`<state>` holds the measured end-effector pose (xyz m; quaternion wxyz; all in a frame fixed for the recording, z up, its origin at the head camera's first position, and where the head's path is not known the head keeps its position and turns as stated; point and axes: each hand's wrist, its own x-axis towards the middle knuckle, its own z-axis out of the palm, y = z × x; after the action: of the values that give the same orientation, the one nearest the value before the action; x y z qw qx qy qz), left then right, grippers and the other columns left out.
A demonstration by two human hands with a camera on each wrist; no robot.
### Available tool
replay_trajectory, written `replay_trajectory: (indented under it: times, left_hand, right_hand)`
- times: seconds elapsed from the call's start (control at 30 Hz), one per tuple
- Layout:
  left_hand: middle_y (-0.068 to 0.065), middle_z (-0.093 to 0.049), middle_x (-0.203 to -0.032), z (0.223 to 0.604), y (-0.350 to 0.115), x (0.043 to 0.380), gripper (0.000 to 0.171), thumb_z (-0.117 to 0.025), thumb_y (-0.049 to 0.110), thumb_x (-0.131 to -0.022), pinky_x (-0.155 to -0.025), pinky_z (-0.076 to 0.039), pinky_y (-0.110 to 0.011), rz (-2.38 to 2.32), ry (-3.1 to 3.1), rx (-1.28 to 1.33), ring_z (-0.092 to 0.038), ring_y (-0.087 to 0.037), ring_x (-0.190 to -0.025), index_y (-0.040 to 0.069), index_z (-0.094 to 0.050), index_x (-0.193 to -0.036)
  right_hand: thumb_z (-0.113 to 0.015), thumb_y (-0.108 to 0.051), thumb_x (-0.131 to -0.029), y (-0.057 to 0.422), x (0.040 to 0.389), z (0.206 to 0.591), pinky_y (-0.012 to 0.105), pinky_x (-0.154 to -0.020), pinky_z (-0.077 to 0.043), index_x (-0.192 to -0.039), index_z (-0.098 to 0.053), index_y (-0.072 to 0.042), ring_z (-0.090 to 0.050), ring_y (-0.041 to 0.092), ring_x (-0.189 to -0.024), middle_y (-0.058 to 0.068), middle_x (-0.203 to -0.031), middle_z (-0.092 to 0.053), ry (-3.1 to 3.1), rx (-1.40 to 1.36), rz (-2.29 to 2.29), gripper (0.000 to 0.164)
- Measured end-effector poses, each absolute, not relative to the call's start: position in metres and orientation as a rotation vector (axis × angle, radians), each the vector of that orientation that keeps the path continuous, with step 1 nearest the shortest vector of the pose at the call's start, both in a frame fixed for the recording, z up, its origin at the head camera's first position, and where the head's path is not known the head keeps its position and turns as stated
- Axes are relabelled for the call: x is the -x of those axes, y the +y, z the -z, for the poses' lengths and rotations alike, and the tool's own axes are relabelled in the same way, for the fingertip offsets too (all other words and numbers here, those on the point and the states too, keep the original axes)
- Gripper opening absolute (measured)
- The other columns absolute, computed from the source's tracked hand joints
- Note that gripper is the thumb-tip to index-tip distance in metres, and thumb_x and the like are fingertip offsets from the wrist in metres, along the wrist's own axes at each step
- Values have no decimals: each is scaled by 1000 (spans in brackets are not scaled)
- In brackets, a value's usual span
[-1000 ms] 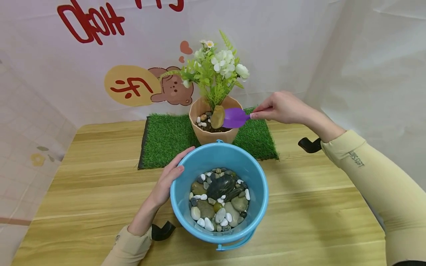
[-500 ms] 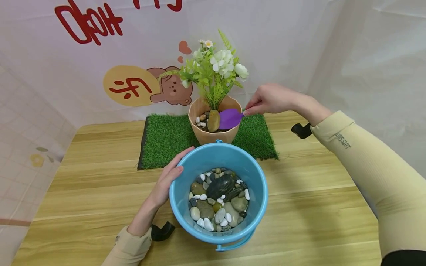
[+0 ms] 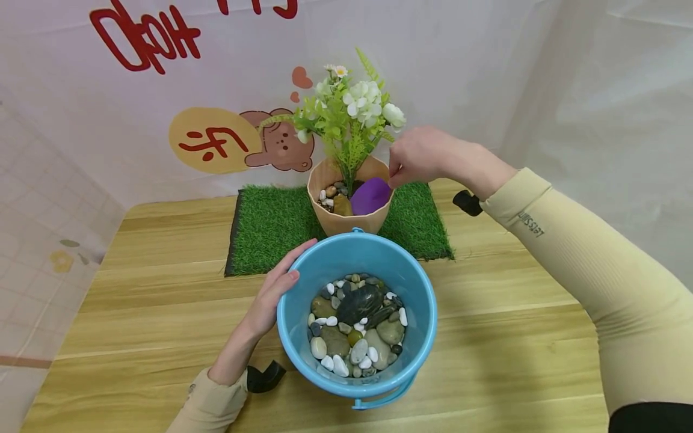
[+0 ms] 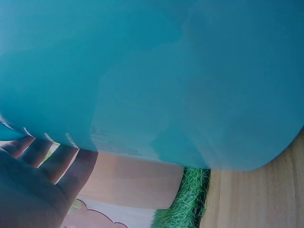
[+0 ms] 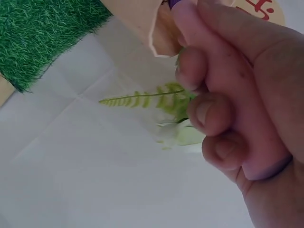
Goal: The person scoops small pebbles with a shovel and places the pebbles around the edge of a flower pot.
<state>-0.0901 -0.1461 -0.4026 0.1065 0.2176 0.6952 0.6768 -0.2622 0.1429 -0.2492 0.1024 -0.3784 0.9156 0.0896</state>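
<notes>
My right hand [image 3: 428, 153] grips the pink handle [image 5: 232, 90] of a small trowel. Its purple blade [image 3: 371, 196] tilts down inside the peach flower pot [image 3: 346, 224]. A brown stone [image 3: 343, 205] lies in the pot just left of the blade, close against it. Nearby in the pot are a few small pebbles [image 3: 330, 191] on dark soil and a plant with white flowers [image 3: 364, 101]. My left hand [image 3: 267, 297] rests on the left side of the blue bucket [image 3: 289, 300], fingers [image 4: 78, 173] straight along its outer wall, thumb at the rim.
Many wet stones [image 3: 357, 304], black, grey, brown and white, cover the bucket's bottom. The pot stands behind the bucket on a green turf mat [image 3: 271, 228]. Under them is a wooden table [image 3: 157, 294]. A white printed cloth [image 3: 460, 72] hangs close behind.
My right hand has moved left, tipping the trowel blade down into the pot. The brown stone has gone from the blade's tip down into the pot. My left hand stays in place.
</notes>
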Motion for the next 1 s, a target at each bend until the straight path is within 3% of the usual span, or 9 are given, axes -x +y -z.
replay_trajectory:
  times: [0.13, 0.27, 0.37, 0.7, 1.0]
  left_hand:
    - [-16, -40, -149, 403, -145, 90, 51, -30, 19, -99, -99, -48, -50, -1997, 2059, -639, -52, -25, -128, 20, -30, -150]
    - [-17, -39, -149, 403, -144, 90, 51, -30, 19, -99, -99, -47, -50, -1998, 2061, -644, -52, -25, -128, 20, -30, -150]
    - [-16, -39, -149, 403, -144, 90, 51, -30, 19, -99, -99, -47, -51, -1998, 2064, -644, -52, -25, -128, 20, -30, -150]
    - [-17, -41, -148, 404, -143, 90, 51, -30, 18, -99, -98, -49, -49, -2005, 2061, -645, -52, -27, -127, 20, -30, -150]
    - [-17, -41, -147, 404, -144, 90, 51, -30, 18, -99, -98, -49, -50, -2009, 2050, -642, -52, -32, -127, 20, -30, -150]
  right_hand:
    - [-68, -35, -85, 141, 256, 247, 27, -56, -44, -71, -74, -22, -58, 12, -60, -5, -68, -69, 2734, 1118, -313, 20]
    - [-68, -31, -84, 140, 249, 243, 24, -48, -32, -56, -59, -19, -43, 11, -52, -6, -54, -52, 2798, 1154, -363, 31]
    - [-67, -28, -84, 139, 242, 239, 25, -46, -28, -53, -49, -18, -35, 12, -51, -5, -52, -40, 2862, 1186, -422, 37]
    - [-56, -19, -87, 142, 213, 219, 28, -48, -29, -53, -49, -17, -34, 14, -53, -3, -53, -44, 2989, 1131, -429, 34]
    - [-61, -31, -91, 154, 183, 205, 30, -47, -35, -68, -66, -17, -47, 15, -53, -2, -58, -59, 3028, 1117, -403, 27]
